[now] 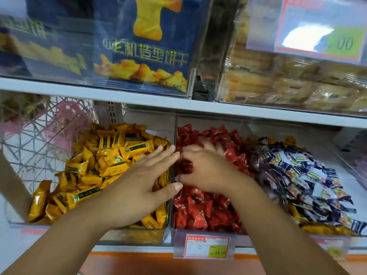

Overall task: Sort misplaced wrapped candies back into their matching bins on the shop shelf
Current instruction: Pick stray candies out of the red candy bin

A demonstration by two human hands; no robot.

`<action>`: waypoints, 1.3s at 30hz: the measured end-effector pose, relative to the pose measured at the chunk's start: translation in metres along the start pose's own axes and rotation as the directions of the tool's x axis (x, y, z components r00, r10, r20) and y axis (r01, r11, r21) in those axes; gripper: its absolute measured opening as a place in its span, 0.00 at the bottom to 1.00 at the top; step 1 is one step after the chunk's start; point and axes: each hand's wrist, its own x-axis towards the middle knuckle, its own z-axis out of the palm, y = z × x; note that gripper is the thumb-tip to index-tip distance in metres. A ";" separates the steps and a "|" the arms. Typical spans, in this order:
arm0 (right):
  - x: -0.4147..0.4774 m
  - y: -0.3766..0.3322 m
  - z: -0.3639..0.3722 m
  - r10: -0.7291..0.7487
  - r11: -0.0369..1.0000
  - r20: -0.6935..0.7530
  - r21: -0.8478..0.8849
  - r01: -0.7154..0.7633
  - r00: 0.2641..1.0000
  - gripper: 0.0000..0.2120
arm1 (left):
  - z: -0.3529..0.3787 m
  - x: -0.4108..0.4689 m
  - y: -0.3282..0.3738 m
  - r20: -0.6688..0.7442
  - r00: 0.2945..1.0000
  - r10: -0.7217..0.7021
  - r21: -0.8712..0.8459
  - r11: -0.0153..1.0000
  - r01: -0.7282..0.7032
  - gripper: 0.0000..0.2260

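left bin [135,237]: yellow candies [111,153], left hand [137,185] flat on them, fingers straight | middle bin [210,121]: red candies [204,211], right hand [206,169] pinching one red candy [185,165] | right bin [297,132]: blue-white candies [309,175]

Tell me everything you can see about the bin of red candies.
The red bin is a clear plastic box, between the yellow candies and the blue-and-white candies. It is heaped nearly full with shiny red candies, some printed with small flowers. A price tag hangs below its front. The right hand lies on the pile, blurred, thumb and forefinger curled round a dark candy.
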 end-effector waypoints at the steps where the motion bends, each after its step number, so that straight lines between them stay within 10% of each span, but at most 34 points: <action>1: 0.006 -0.005 0.012 -0.027 0.999 0.049 -0.038 0.029 0.998 0.33 | -0.001 0.000 -0.001 -0.003 1.000 0.007 0.007 1.000 -0.007 0.30; 6: 0.008 0.027 0.011 0.161 0.955 0.131 -0.269 -0.122 0.978 0.26 | -0.001 0.001 -0.005 -0.022 0.999 0.039 0.053 0.998 -0.037 0.33; 15: -0.018 0.035 -0.014 0.162 0.987 0.200 -0.028 -0.160 0.966 0.19 | 0.000 0.001 -0.001 -0.006 1.000 0.024 0.064 0.998 -0.023 0.37; 19: 0.000 0.033 -0.018 0.217 0.960 -0.232 0.229 -0.163 0.948 0.06 | 0.002 0.001 -0.004 -0.026 0.999 0.029 0.047 0.998 -0.028 0.38; 24: 0.029 0.050 0.020 0.240 0.965 -0.214 0.158 -0.209 0.947 0.29 | -0.001 -0.001 0.000 -0.007 1.000 0.007 0.040 0.999 -0.007 0.33; 39: 0.053 0.052 0.019 0.180 0.965 0.113 0.172 -0.198 0.977 0.49 | 0.001 -0.001 0.007 -0.017 0.999 -0.027 0.013 1.000 0.027 0.34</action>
